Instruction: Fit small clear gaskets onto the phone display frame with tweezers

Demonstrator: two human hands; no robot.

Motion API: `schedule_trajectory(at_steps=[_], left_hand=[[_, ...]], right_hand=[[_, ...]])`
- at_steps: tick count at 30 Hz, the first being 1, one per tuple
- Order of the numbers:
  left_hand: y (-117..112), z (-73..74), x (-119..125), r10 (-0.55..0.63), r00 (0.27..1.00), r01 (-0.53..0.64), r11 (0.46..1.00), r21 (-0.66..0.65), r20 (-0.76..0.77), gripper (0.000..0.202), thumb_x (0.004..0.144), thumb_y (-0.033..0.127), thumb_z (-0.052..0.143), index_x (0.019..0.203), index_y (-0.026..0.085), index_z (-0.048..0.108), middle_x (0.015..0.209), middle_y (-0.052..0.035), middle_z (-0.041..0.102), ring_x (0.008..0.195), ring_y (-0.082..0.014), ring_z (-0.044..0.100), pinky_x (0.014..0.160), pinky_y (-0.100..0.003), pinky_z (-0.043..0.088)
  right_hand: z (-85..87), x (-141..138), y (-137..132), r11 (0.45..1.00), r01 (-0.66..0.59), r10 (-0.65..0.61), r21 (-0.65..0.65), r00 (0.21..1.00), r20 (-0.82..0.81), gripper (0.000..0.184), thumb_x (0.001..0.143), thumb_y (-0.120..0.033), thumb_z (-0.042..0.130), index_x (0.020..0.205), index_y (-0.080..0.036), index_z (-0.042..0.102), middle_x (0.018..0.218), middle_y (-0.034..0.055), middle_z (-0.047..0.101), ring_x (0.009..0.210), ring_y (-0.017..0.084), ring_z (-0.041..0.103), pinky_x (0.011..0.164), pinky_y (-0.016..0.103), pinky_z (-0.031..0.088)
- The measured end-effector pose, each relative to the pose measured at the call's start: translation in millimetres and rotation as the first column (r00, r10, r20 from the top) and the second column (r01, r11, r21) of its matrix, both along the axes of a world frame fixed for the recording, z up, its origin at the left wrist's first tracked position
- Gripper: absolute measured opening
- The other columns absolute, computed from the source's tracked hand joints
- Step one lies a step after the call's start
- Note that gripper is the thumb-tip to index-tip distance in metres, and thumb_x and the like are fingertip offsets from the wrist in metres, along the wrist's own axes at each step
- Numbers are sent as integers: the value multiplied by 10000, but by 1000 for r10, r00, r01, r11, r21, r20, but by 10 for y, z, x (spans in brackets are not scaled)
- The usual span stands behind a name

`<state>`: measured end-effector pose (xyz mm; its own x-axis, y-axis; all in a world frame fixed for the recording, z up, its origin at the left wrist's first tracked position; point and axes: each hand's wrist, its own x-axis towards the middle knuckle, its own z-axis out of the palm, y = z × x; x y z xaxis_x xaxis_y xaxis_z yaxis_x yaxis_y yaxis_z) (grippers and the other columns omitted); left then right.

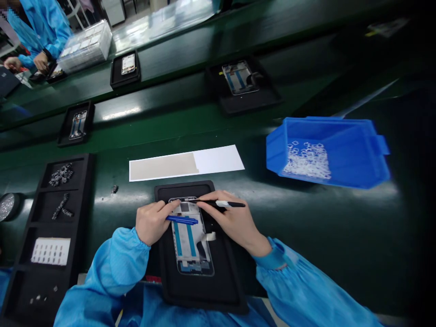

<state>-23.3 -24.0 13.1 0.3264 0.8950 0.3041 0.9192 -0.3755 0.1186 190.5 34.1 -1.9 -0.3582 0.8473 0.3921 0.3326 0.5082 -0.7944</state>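
Observation:
A phone frame with two blue strips lies in a black tray in front of me. My left hand is closed around a blue pen, which sticks out across the frame. Its index fingertip touches the frame's top edge. Between the thumb and fingers of my right hand is a pair of black tweezers with a pale section. The tips reach the frame's top edge, close to my left fingertip. Whatever small part may be at the tips is too small to make out.
Beyond the tray lies a white strip of paper. A blue bin of small white pieces stands right. On the left is a black compartment tray with small parts. Other phone trays sit farther back, near a person in blue.

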Motion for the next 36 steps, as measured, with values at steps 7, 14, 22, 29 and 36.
schedule_trajectory(at_steps=[7, 14, 22, 29, 36], left_hand=[[11, 82, 61, -1, 984, 6, 1000, 23, -181, 451, 860, 26, 484, 1204, 248, 671, 600, 38, 549, 490, -111, 528, 449, -270, 322], [4, 59, 50, 8, 983, -7, 1000, 5, -183, 464, 850, 31, 502, 1216, 264, 665, 598, 41, 531, 497, -108, 520, 455, -265, 327], [-4, 48, 45, 21, 981, -28, 999, -36, -192, 444, 873, 65, 524, 1243, 279, 648, 618, 37, 545, 527, -109, 541, 465, -255, 349], [-12, 36, 41, 16, 980, -29, 998, -61, -200, 442, 887, 87, 521, 1265, 287, 635, 624, 31, 546, 540, -108, 549, 477, -234, 362], [-9, 50, 43, 23, 980, -30, 999, -35, -198, 433, 882, 88, 532, 1250, 288, 645, 617, 38, 545, 524, -107, 544, 467, -241, 358]], right_hand=[[24, 11, 14, 1000, -5, 4, 13, 1000, 8, 240, 1013, -400, 542, 895, -226, 658, 817, 35, 716, 736, 229, 673, 647, 360, 517], [25, 34, 42, 997, -72, 71, 28, 997, 39, 264, 1020, -411, 527, 883, -224, 653, 818, 43, 720, 731, 225, 677, 639, 365, 509], [20, 46, 23, 999, -24, 23, -34, 1000, -16, 227, 997, -422, 563, 900, -237, 653, 834, 45, 715, 757, 236, 685, 662, 377, 549], [3, 14, 25, 999, -33, 32, 31, 999, 39, 248, 1016, -398, 531, 881, -230, 653, 817, 43, 718, 744, 235, 678, 647, 380, 528], [26, 23, 13, 999, -34, 33, 31, 999, 32, 226, 1010, -378, 545, 883, -226, 653, 810, 42, 715, 733, 230, 673, 643, 373, 524]])
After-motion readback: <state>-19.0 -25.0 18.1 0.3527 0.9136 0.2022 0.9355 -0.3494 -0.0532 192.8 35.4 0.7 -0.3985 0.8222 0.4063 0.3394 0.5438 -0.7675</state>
